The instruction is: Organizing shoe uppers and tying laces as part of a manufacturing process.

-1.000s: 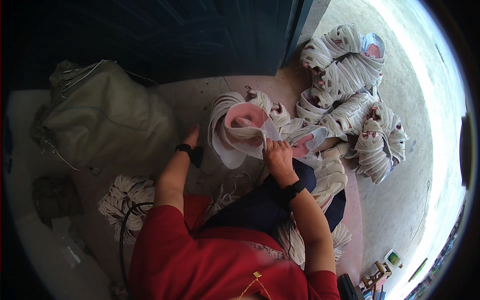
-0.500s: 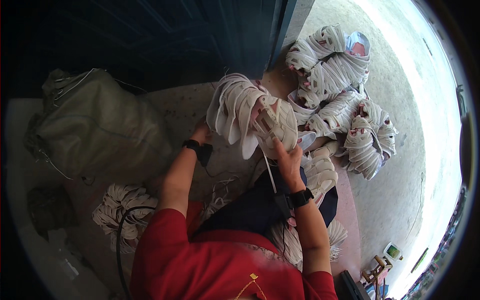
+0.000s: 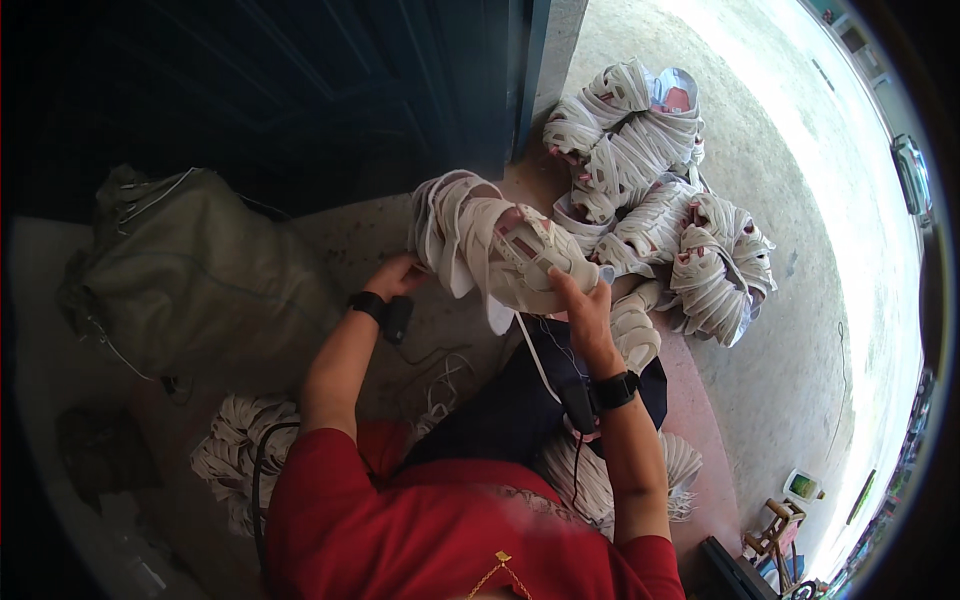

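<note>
A stack of cream-white shoe uppers with pink lining (image 3: pixel 470 235), nested one in another, is held up in front of me. My right hand (image 3: pixel 590 315) grips its right end, the thumb lying over the nearest upper. At the stack's left edge is my left hand (image 3: pixel 398 275), fingers curled together; what they pinch is too small to make out. A pale strap (image 3: pixel 537 358) hangs from the underside of the stack toward my dark-trousered lap. Both wrists wear black bands with a small dark box.
Tied bundles of similar uppers (image 3: pixel 645 150) lie on the floor at right. More bundles lie at lower left (image 3: pixel 240 450) and by my right forearm (image 3: pixel 682 470). A large olive sack (image 3: pixel 200 280) stands at left, before a dark blue door (image 3: pixel 400 80). A small wooden stool (image 3: pixel 775 530) is at lower right.
My left hand has drawn out from behind the stack, down and left, showing more of its fingers. The stack has tilted slightly, and my right hand has shifted a little right and lower.
</note>
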`<state>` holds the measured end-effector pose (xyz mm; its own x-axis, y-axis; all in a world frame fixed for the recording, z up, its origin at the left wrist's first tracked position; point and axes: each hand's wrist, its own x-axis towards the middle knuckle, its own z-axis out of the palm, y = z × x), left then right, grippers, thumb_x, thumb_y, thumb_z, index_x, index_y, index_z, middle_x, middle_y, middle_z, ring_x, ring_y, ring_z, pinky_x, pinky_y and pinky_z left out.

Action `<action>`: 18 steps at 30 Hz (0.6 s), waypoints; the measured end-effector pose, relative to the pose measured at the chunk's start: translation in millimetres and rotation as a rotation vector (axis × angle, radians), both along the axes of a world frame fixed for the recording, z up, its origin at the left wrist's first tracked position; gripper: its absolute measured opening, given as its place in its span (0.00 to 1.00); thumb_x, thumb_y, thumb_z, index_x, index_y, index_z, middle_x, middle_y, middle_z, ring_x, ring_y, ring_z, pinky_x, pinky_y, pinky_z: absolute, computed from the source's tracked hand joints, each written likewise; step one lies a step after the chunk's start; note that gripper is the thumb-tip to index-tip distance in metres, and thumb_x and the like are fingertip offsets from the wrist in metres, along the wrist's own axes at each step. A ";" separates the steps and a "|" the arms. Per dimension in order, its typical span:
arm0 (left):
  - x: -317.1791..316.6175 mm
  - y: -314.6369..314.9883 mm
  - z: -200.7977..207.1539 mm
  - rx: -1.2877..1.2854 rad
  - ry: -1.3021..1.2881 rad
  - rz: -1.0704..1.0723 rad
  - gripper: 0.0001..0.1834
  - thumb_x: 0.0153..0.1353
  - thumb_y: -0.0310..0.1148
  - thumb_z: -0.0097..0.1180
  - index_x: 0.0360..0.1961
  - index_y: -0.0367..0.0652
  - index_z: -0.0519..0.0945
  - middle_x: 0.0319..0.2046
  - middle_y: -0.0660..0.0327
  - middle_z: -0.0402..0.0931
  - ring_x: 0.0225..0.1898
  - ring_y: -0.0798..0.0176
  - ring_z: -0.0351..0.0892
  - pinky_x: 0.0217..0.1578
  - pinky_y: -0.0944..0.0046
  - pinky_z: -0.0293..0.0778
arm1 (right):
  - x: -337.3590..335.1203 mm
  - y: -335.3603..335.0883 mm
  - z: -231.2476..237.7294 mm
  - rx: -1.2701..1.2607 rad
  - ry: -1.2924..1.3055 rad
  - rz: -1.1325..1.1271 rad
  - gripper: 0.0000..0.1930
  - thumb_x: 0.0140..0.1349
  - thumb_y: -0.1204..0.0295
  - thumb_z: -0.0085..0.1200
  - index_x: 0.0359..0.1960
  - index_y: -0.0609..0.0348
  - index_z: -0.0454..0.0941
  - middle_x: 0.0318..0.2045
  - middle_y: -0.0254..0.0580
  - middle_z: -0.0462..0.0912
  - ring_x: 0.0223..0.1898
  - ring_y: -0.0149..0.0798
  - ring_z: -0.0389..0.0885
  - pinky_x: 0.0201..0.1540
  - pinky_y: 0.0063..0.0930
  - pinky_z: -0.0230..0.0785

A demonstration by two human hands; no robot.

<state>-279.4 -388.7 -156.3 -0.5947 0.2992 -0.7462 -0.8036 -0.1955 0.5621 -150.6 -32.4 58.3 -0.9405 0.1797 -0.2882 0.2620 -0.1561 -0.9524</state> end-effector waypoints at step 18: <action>114.4 25.3 100.3 -0.713 0.627 -0.608 0.30 0.65 0.40 0.61 0.65 0.39 0.72 0.58 0.51 0.77 0.55 0.57 0.78 0.53 0.60 0.74 | 166.1 84.7 -23.6 0.037 -0.195 0.034 0.23 0.72 0.59 0.54 0.59 0.65 0.74 0.51 0.39 0.81 0.50 0.31 0.79 0.52 0.27 0.72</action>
